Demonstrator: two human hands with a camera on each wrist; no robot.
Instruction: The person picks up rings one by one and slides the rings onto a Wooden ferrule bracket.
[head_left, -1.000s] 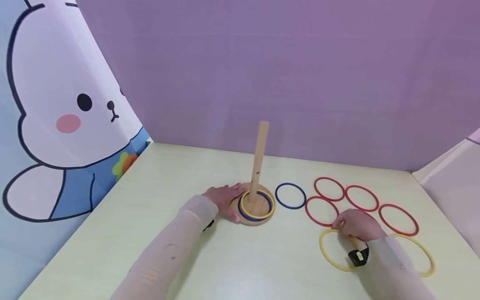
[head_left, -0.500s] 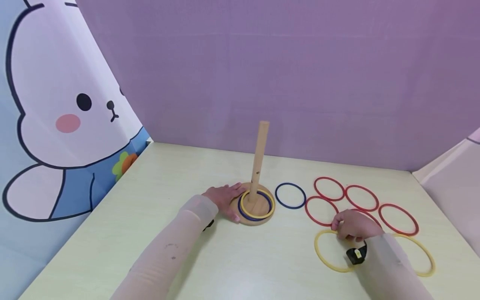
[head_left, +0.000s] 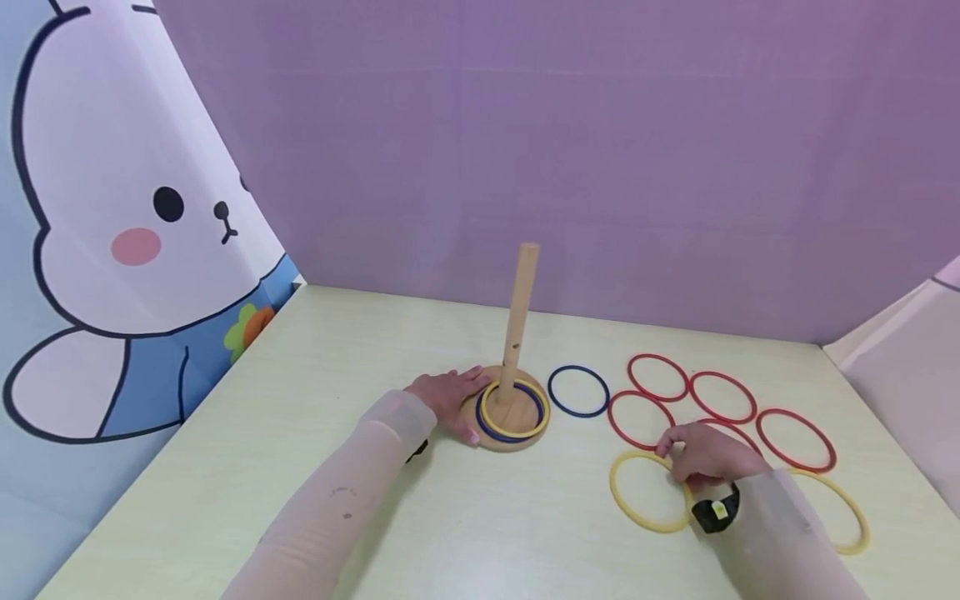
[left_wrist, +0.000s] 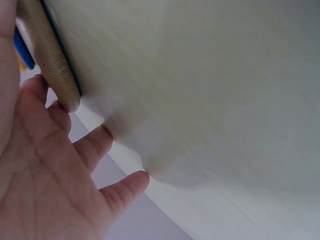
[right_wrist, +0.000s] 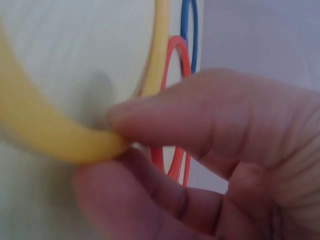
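Note:
My left hand (head_left: 450,400) rests with spread fingers against the left side of a round wooden base (head_left: 516,415). The left wrist view shows fingertips at the base's rim (left_wrist: 55,65). From the base rises a wooden post (head_left: 519,317), a blue ring and a yellow ring (head_left: 548,410) lying around its foot. To the right, my right hand (head_left: 708,454) pinches another yellow ring (head_left: 613,492) between thumb and finger. Up close, this yellow ring (right_wrist: 50,132) appears slightly tilted off the table; its far side is partly hidden by the hand.
Right of the base lies a loose blue ring (head_left: 551,390). Beyond the right hand are several red rings (head_left: 657,356), one partly covered by that hand. Another yellow ring (head_left: 864,533) lies partly under the right forearm. A purple backdrop (head_left: 600,167) stands behind the table.
The pinched yellow ring has shifted left, with my right hand moving slightly left too. The loose blue ring and nearby red rings appear nudged slightly left. My left hand has stayed in place.

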